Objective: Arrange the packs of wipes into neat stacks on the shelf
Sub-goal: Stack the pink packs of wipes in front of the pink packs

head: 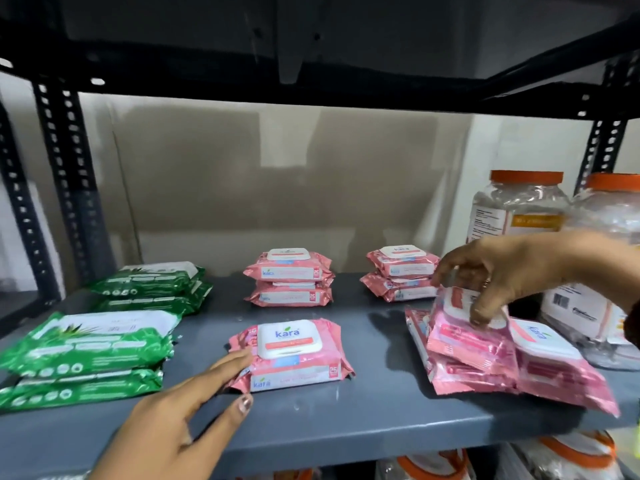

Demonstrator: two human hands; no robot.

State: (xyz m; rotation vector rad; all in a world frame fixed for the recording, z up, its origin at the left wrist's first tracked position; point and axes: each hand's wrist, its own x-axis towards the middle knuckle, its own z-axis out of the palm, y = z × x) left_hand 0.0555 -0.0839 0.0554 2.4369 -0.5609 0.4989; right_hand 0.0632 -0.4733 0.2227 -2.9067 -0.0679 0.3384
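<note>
Grey metal shelf [346, 420], black slotted uprights, wall behind. Positions given from the front centre pink stack.

- Front centre pink stack [291, 355]: two packs, white flip lid up, squared, near the shelf's front edge.
- Left hand [180, 414]: palm down on the shelf, just left of and in front of that stack; fingers [232, 363] extended and spread, tips touching the stack's left end, gripping nothing.
- Rear centre pink stack [289, 278]: directly behind, well apart, two packs, aligned.
- Rear right pink stack [400, 273]: behind and to the right, two packs, slightly offset.
- Loose pink pile [502, 358]: to the right, several packs overlapping at angles, one with lid facing right.
- Right hand [502, 268]: above that pile; fingers closed on the upper edge of a tilted pink pack [467, 327], its lower end resting on the pile.
- Front green stack [90, 351]: to the left, two packs, near the shelf front.
- Rear green stack [149, 285]: behind and to the left, two packs.
- Clear jars with orange lids [519, 209]: far right, behind the pile.
</note>
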